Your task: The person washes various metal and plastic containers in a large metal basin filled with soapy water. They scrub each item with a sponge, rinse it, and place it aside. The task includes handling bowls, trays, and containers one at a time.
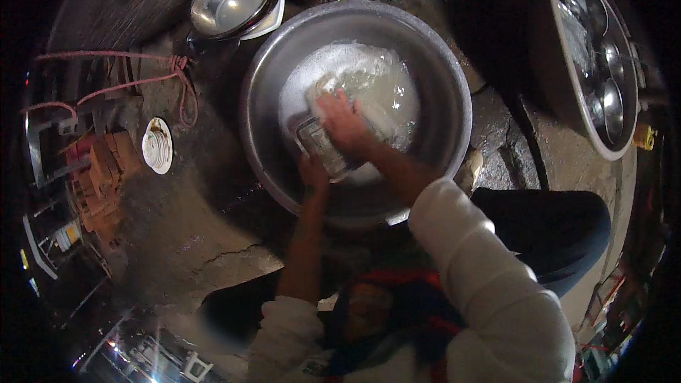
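Note:
A large round metal basin (441,58) stands on the ground before me, with cloudy water (391,85) in its bottom. Inside it is a rectangular container (322,143), apparently clear or metal, tilted over the water. My left hand (314,170) grips the container's near left edge. Over the container's upper right part lies my right hand (343,119), slightly blurred, its fingers extended. Something pale and soft-looking shows at its fingertips; whether the hand holds it cannot be told. The underside of the container is hidden.
A metal bowl (231,2) with liquid sits beyond the basin, left. Stacked white dishes (158,146) lie on the ground further left, near bricks (106,170) and a pink rope (133,82). At right stands a large tub (580,111) holding metal bowls (612,106).

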### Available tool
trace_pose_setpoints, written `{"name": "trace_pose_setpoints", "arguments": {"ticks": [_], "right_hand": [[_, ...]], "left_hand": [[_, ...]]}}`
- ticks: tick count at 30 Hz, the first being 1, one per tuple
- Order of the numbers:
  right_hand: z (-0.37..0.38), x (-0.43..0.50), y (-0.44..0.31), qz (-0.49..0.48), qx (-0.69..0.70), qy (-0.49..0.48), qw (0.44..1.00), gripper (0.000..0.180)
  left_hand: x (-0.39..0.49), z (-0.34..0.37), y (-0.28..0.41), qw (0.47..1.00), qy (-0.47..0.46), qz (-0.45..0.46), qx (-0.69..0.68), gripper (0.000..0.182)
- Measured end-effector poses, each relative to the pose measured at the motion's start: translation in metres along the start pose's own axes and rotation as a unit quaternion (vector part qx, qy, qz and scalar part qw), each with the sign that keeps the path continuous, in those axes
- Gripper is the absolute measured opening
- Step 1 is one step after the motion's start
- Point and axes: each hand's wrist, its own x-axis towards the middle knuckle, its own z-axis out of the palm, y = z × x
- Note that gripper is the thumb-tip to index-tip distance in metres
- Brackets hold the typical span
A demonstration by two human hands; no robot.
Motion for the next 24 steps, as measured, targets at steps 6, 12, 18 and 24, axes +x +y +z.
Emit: {"name": "trace_pose_setpoints", "arguments": {"ticks": [6, 12, 18, 24], "right_hand": [[0.002, -0.005, 0.098, 0.167, -0.017, -0.020, 0.986, 0.047], [-0.015, -0.028, 0.128, 0.261, 0.038, -0.080, 0.961, 0.039], [-0.031, -0.070, 0.155, 0.034, -0.101, -0.165, 0.981, 0.031], [-0.041, -0.097, 0.161, 0.356, 0.122, -0.154, 0.914, 0.035]], "left_hand": [[-0.018, -0.018, 0.069, 0.990, 0.013, 0.113, 0.078, 0.034], [-0.026, -0.008, 0.101, 0.993, 0.003, 0.046, 0.104, 0.036], [0.005, 0.031, 0.054, 0.983, 0.066, 0.113, 0.127, 0.032], [0.051, 0.060, -0.002, 0.972, 0.020, 0.118, 0.205, 0.034]]}}
